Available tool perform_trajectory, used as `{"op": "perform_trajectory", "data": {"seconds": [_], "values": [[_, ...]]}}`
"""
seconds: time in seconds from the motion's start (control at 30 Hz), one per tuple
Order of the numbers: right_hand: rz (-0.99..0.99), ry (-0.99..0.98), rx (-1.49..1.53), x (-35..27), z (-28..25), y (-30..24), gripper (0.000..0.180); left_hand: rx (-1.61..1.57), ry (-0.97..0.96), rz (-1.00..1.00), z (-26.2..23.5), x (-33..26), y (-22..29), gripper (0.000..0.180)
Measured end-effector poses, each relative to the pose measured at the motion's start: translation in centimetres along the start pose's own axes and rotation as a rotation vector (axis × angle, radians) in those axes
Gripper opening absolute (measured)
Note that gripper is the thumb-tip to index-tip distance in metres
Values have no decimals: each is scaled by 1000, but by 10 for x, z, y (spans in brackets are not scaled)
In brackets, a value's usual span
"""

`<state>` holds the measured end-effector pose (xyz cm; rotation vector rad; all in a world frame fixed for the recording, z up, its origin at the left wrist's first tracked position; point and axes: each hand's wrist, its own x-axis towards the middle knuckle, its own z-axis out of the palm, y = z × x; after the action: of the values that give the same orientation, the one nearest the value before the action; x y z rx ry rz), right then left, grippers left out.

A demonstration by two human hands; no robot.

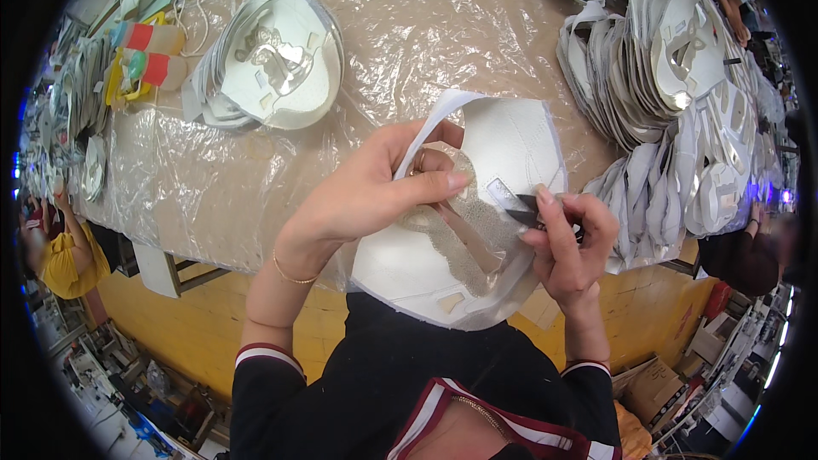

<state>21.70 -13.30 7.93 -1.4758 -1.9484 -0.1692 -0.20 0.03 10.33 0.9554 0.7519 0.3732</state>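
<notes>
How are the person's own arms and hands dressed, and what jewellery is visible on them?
Both forearms are bare. The left hand has a thin gold bracelet at the wrist and a ring. Short black sleeves end in dark red and white striped cuffs. The right hand wears nothing.

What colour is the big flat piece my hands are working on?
White piece with a silvery glittery patch; clearest in the head view.

Your table (213, 196) is covered with crinkled clear plastic sheeting (409, 25). A nested stack of white cut pieces (273, 60) lies at upper left, with two red-banded bottles (149, 55) just beside it. At right you have a large fanned heap of white and silver pieces (682, 102). The floor (204, 324) below is yellow. A person in a yellow top (64, 260) stands at far left.
</notes>
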Motion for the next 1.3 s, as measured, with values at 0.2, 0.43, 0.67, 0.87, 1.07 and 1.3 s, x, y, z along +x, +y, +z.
{"op": "perform_trajectory", "data": {"seconds": [0.2,0.43,0.67,0.87,1.07,1.3], "values": [[-235,-33,-248,4,-12,3,36,231,73,80,2,4,1,40],[63,-136,105,14,-14,-1,37,173,-3,98,4,1,6,39],[179,-124,282,14,-15,-3,41,111,-74,97,6,0,9,39],[119,-125,235,16,-14,-4,44,106,-84,91,7,1,10,41],[124,-145,265,17,-10,-3,32,76,-113,72,2,1,8,42],[113,-122,205,15,-10,-3,42,84,-115,64,0,1,5,43]]}}
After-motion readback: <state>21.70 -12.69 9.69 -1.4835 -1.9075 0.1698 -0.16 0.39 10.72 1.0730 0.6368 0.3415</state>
